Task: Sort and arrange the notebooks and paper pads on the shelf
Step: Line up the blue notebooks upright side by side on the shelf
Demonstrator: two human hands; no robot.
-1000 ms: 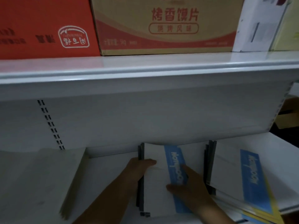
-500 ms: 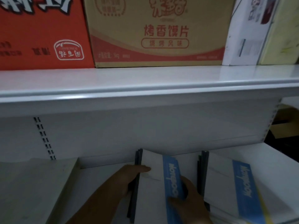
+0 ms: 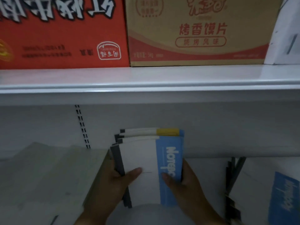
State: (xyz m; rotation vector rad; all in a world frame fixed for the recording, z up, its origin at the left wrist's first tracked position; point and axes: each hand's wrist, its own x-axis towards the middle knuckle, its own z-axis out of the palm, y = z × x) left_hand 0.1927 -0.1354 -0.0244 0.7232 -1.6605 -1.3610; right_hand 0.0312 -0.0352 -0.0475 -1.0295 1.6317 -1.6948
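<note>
Held between both hands over the lower shelf point(image 3: 203, 169): a stack of notebooks point(image 3: 146, 161), long axis running from 6 toward 12 o'clock, dark spines at 9, blue band at 3. Left hand point(image 3: 113, 181) clamped on the spine edge, thumb on the white cover; right hand point(image 3: 186, 184) gripping the blue edge likewise. Fingers point(image 3: 134, 172) of both closed on the stack. A second pile point(image 3: 259, 192) lying at 3 o'clock, apart. Probably about to be squared and set down.
</note>
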